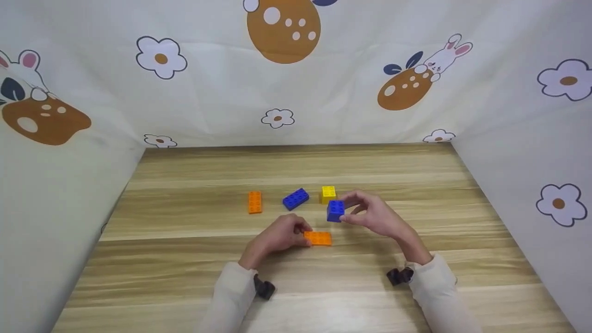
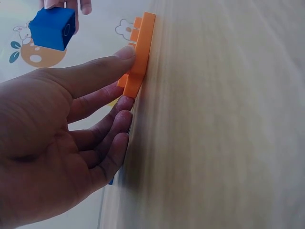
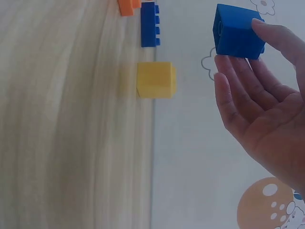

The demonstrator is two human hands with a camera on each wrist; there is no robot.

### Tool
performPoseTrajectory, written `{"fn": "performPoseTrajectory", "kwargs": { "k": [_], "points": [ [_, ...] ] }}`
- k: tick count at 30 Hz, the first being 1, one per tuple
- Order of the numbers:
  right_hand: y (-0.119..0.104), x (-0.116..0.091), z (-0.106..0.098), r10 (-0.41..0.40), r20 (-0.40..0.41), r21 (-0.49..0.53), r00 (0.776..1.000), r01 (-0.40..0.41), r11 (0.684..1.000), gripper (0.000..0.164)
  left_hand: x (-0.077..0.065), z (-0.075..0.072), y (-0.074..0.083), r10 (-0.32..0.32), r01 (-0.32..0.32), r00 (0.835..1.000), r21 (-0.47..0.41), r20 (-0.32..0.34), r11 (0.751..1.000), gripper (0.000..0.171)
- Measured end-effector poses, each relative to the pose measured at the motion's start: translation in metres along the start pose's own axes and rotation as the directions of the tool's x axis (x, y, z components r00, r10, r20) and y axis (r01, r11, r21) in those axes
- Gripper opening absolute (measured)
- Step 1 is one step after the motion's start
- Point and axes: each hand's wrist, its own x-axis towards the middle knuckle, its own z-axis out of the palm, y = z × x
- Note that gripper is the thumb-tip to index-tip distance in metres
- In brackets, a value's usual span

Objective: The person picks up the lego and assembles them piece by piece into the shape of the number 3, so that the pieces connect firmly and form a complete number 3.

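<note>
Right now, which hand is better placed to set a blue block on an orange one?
Probably the right hand: it holds a raised blue block. The left hand pinches an orange block, so it could steady that.

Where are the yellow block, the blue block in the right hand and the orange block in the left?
Yellow block (image 3: pixel 155 80), right wrist view, on its side face.
Held blue block (image 3: pixel 238 36), right wrist view, on its side face.
Held orange block (image 1: pixel 318 238), head view, on its studded top.

Chunky blue block (image 1: pixel 335 211) raised, nearer orange brick (image 1: pixel 320 238) flat on tabletop (image 1: pixel 370 296), studs upward
</note>
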Motion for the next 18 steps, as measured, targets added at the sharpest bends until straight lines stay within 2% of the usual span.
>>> {"fn": "performPoseTrajectory", "kwargs": {
  "k": [5,13,18],
  "points": [
    [0.002,0.001,0.007,0.015,0.054,-0.001,0.998,-0.015,1.000,0.042,-0.001,-0.001,0.000,-0.004,0.004,1.000,-0.007,0.000,1.000,0.028],
    [0.004,0.001,0.019,-0.012,0.149,-0.015,0.989,0.015,1.000,0.038,-0.002,0.000,0.001,0.014,-0.013,1.000,0.021,-0.003,1.000,0.026],
    [0.007,0.003,0.024,-0.015,0.198,-0.033,0.980,0.022,0.999,0.035,-0.002,0.000,0.003,-0.011,0.011,1.000,0.004,0.002,1.000,0.027]
  ]
}}
